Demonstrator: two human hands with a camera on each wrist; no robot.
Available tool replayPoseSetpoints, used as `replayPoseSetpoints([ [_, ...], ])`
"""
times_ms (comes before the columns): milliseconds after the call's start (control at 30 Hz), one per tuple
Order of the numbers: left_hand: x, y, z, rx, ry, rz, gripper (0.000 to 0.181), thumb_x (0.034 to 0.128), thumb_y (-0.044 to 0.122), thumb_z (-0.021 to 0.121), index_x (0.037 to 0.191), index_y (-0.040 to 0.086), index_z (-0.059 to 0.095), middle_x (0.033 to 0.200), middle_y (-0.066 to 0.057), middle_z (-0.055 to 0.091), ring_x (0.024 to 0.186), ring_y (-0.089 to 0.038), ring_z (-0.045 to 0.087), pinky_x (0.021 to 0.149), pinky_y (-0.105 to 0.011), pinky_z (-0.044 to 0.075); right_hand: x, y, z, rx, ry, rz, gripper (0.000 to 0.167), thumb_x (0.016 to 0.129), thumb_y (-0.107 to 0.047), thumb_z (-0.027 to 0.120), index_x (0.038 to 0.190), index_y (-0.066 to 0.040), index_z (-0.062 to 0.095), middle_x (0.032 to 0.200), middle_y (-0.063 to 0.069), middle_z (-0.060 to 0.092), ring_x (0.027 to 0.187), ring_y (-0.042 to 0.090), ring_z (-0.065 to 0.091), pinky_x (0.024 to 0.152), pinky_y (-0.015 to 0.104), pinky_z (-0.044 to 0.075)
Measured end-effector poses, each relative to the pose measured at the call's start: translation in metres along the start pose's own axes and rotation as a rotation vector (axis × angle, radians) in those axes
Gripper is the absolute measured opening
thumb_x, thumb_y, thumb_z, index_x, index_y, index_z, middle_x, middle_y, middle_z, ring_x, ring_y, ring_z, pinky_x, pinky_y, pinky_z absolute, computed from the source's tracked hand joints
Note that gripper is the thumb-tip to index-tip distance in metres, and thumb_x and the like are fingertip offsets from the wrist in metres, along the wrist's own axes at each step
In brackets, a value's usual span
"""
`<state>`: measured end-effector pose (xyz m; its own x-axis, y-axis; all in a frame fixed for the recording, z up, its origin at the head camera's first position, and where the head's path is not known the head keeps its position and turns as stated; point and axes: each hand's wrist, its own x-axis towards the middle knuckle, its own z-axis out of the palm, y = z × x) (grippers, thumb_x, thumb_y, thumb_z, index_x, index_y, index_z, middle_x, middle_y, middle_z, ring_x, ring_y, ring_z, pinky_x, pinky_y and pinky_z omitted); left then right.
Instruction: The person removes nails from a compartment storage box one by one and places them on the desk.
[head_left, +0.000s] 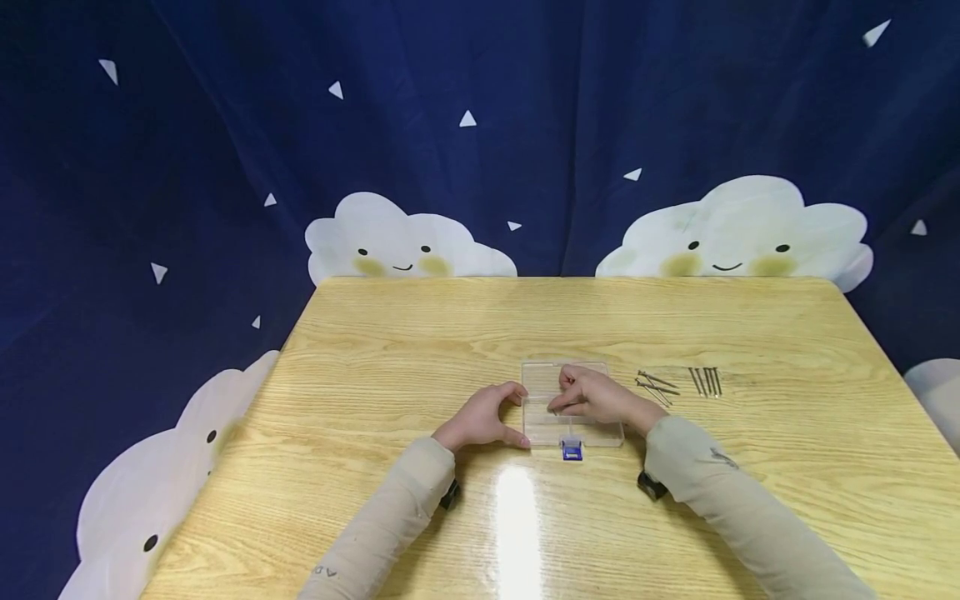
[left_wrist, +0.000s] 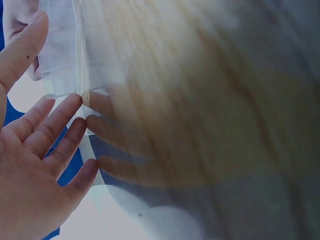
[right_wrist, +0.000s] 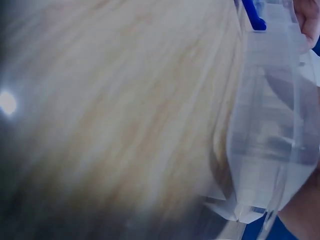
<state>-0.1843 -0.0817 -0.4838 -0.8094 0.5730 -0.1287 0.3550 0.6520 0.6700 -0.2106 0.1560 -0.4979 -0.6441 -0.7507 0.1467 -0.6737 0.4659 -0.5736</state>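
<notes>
A clear plastic compartment box [head_left: 543, 431] lies on the table with its lid [head_left: 540, 377] laid back and a blue latch [head_left: 572, 451] at its front. My left hand [head_left: 483, 415] rests against the box's left side, thumb and fingers spread apart; the left wrist view shows nearly straight fingertips [left_wrist: 75, 131] touching the edge. Over the box, my right hand [head_left: 596, 395] points its curled fingers down into a compartment. A thin sliver, seemingly a nail, shows at its pinched fingertips, mostly hidden. In the right wrist view, the box [right_wrist: 270, 125] blocks most of that hand.
To the right of the box several nails [head_left: 657, 387] lie crossed in a loose group. Farther right, more nails [head_left: 705, 382] lie side by side in a row. The wooden table [head_left: 375, 333] ends at a dark blue curtain [head_left: 420, 150] with clouds.
</notes>
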Motion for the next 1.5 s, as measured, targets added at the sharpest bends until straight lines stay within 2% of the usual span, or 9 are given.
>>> replayPoseSetpoints([
  [167, -0.0008, 0.0010, -0.0011, 0.002, 0.005, 0.001, 0.068, 0.0640, 0.029, 0.083, 0.121, 0.009, 0.051, 0.111, -0.005, 0.061, 0.110, -0.022, 0.050, 0.099, -0.036, 0.033, 0.0009, 0.0045, 0.0024, -0.051, 0.009, -0.039, 0.017, 0.078, -0.015, 0.071, 0.094, -0.015, 0.074, 0.075, -0.007, 0.033, 0.070, 0.008, 0.032, 0.062, 0.023, 0.031],
  [400, -0.0014, 0.0015, -0.0019, -0.001, 0.003, -0.003, 0.067, 0.0643, 0.027, 0.083, 0.120, 0.009, 0.051, 0.111, -0.005, 0.061, 0.110, -0.023, 0.049, 0.099, -0.037, 0.033, 0.0024, 0.0055, 0.0045, -0.065, 0.026, -0.044, 0.018, 0.076, -0.014, 0.073, 0.094, -0.015, 0.074, 0.074, -0.008, 0.036, 0.068, 0.007, 0.033, 0.060, 0.022, 0.033],
  [667, -0.0013, 0.0018, -0.0011, 0.011, -0.004, -0.003, 0.068, 0.0647, 0.029, 0.083, 0.121, 0.008, 0.051, 0.112, -0.005, 0.060, 0.110, -0.022, 0.049, 0.098, -0.035, 0.033, 0.0017, 0.0046, 0.0045, -0.109, 0.001, -0.056, 0.018, 0.078, -0.014, 0.072, 0.095, -0.015, 0.074, 0.074, -0.009, 0.036, 0.069, 0.007, 0.033, 0.060, 0.022, 0.032],
  [933, 0.0004, 0.0015, -0.0013, 0.015, -0.002, 0.012, 0.068, 0.0642, 0.028, 0.083, 0.120, 0.008, 0.051, 0.111, -0.006, 0.061, 0.109, -0.022, 0.050, 0.098, -0.035, 0.033, 0.0003, 0.0089, 0.0047, -0.094, 0.003, -0.128, 0.019, 0.080, -0.014, 0.068, 0.099, -0.016, 0.073, 0.075, -0.008, 0.034, 0.071, 0.008, 0.031, 0.062, 0.022, 0.028],
  [1500, 0.0001, 0.0010, -0.0014, 0.019, 0.002, 0.006, 0.067, 0.0635, 0.028, 0.084, 0.120, 0.010, 0.052, 0.110, -0.004, 0.061, 0.108, -0.021, 0.050, 0.098, -0.035, 0.034, 0.0039, 0.0091, 0.0045, -0.032, -0.019, -0.074, 0.019, 0.078, -0.015, 0.071, 0.097, -0.014, 0.073, 0.076, -0.008, 0.038, 0.072, 0.008, 0.033, 0.063, 0.023, 0.032],
])
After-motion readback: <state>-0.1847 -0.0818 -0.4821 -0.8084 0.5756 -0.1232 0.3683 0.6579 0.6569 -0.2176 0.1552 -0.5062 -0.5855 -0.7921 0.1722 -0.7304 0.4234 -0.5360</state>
